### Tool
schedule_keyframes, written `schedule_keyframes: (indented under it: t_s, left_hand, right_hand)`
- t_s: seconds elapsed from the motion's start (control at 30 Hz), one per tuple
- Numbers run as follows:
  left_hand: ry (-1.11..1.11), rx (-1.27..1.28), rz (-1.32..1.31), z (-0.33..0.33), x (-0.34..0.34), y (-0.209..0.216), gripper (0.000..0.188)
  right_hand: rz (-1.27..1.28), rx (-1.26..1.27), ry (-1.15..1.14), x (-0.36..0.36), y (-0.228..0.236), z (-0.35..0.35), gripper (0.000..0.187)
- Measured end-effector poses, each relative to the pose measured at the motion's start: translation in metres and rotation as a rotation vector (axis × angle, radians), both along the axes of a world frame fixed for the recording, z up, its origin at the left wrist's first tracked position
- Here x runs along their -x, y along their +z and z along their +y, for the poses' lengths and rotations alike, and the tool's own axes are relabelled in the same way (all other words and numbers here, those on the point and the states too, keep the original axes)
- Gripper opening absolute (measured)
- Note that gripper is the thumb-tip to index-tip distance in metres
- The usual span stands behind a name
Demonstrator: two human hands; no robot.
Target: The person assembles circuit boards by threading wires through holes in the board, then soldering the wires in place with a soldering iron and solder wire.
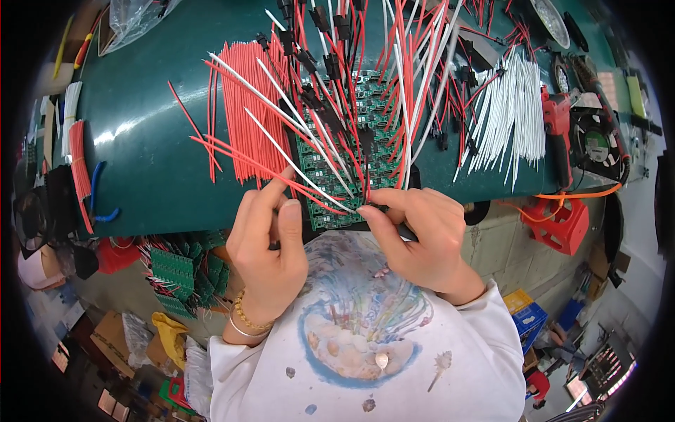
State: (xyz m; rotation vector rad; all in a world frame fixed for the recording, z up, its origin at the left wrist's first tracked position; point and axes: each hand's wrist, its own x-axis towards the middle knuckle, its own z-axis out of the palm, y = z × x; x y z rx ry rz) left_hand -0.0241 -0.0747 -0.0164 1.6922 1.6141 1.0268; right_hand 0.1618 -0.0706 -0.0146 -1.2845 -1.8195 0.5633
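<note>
A green circuit-board panel [330, 219] lies at the table's near edge, with red and white wires standing up from it. My right hand [425, 232] is at its near part, thumb and forefinger closed on a thin wire next to the board. The fingertips partly hide the wire's end. My left hand [267, 243] is at the panel's left side, thumb and forefinger apart, the other fingers curled. Its forefinger tip touches loose red wires [249, 160] that slant over the board. One white wire [295, 162] slants down toward my right fingertips. Black connectors [323, 112] hang among the upright wires.
Red wires [242, 105] lie bundled left of the panel, white wires [510, 112] to its right. A red power tool [555, 116] and a small fan [596, 141] are at the right. Blue-handled pliers [100, 193] lie left. Below stand a red stool [559, 225] and stacked boards [172, 274].
</note>
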Motion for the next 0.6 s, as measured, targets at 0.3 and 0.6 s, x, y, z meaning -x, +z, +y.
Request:
schedule_keyframes:
  t_s: [0.3,0.6]
  left_hand:
    - [-0.194,-0.262,0.431,0.002,-0.013,-0.004,0.046]
    - [-0.290,-0.245,0.430,0.005,-0.026,-0.001,0.049]
  right_hand:
    - [0.027,0.016,-0.088,-0.017,0.009,-0.009,0.015]
    - [-0.226,-0.048,-0.614,-0.060,-0.002,0.024,0.007]
